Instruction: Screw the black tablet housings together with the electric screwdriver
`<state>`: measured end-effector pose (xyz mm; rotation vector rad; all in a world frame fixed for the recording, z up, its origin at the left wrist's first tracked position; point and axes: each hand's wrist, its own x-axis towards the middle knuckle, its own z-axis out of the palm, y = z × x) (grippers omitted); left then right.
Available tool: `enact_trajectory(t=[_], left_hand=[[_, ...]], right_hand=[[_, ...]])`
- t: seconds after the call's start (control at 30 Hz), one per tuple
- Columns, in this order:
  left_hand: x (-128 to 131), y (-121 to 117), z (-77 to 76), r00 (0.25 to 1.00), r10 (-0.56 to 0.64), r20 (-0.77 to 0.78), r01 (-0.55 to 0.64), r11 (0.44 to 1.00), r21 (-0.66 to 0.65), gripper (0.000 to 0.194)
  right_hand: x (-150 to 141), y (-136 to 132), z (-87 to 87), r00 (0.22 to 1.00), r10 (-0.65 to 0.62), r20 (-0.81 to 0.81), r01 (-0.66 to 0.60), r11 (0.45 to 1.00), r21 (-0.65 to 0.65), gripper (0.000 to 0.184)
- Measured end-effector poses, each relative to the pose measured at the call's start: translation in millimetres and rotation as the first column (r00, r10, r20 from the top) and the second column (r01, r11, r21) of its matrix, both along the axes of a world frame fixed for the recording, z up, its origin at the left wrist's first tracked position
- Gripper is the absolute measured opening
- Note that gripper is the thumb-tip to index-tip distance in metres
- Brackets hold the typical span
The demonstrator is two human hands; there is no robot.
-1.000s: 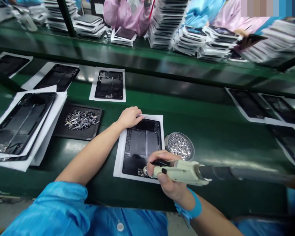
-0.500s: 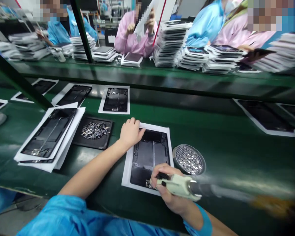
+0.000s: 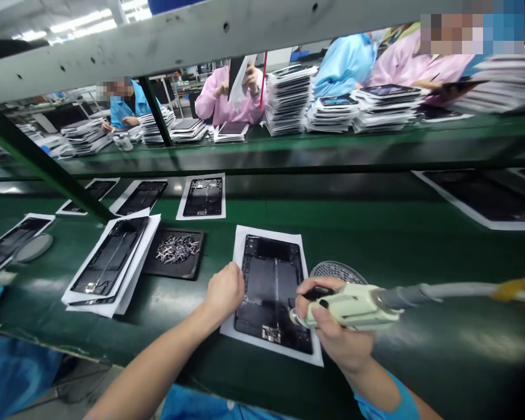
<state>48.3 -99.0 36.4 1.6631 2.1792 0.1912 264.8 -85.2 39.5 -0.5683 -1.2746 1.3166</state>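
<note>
A black tablet housing (image 3: 266, 280) lies open-side up on a white paper sheet (image 3: 240, 233) in front of me, with a small metal part near its lower edge. My left hand (image 3: 226, 287) is curled closed against its left edge; its fingertips are hidden. In my right hand (image 3: 336, 326) is a pale green electric screwdriver (image 3: 354, 306), its tip end over the right side of the housing and its cable running off to the right. Behind that hand, a round grey dish of small shiny pieces (image 3: 339, 271) is partly covered.
To the left are a black tray of small metal parts (image 3: 177, 249) and a stack of housings on paper (image 3: 109, 262). More housings (image 3: 203, 197) line the back of the green bench. A green post (image 3: 48, 166) slants down at left. Co-workers (image 3: 231, 87) sit opposite among paper stacks.
My left hand has slid from the housing's top left corner down its left edge and curled. My right hand has moved the screwdriver up and right, uncovering the metal part. The view has tilted up.
</note>
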Motion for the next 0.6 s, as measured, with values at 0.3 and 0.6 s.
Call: enact_trajectory(t=[0.3, 0.6], left_hand=[[-40, 67, -15.2, 0.893, -0.006, 0.449, -0.177, 0.914, 0.365, 0.038], [-107, 242, -0.9, 0.943, 0.197, 0.268, -0.303, 0.839, 0.451, 0.045]], right_hand=[[0, 7, 1.6, 0.996, -0.078, 0.053, 0.077, 0.997, 0.025, 0.015], [-2, 16, -3.3, 0.984, -0.16, 0.085, 0.153, 0.984, 0.087, 0.017]])
